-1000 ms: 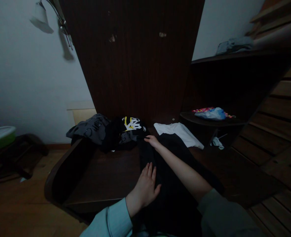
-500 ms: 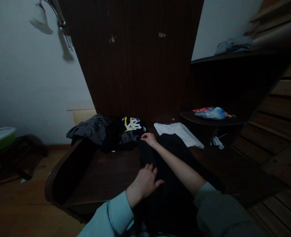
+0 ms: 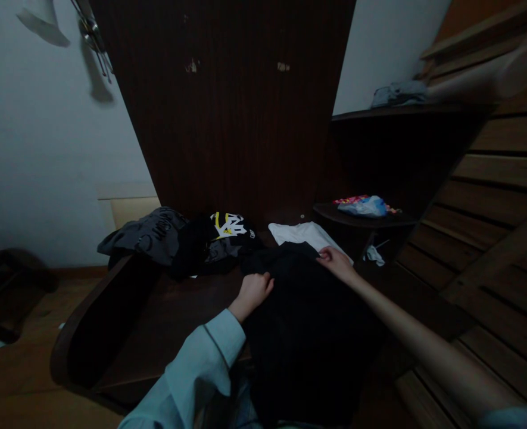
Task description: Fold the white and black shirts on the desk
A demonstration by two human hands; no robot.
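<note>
A black garment (image 3: 310, 325) lies spread over the dark wooden bench and hangs down toward me; its exact kind is too dark to make out. My left hand (image 3: 253, 292) is closed on its left edge, with the fingers curled into the cloth. At the upper right edge my right hand (image 3: 337, 263) pinches the fabric between thumb and fingers. Just behind that hand is a folded white garment (image 3: 305, 232), partly covered by the black one. A pile of dark clothes (image 3: 160, 238), including a black piece with a yellow and white print (image 3: 230, 226), sits left of the garment.
The bench (image 3: 156, 333) has a raised curved side (image 3: 73, 339) at the left. On the right, a low shelf (image 3: 370, 223) carries a plastic bag (image 3: 364, 207). Wooden slats (image 3: 482, 238) line the far right. A wall lamp (image 3: 44, 24) hangs at upper left.
My right hand has moved from the garment's upper left to its upper right edge. The left hand has gone forward and closed on the left edge. The black garment is spread wider.
</note>
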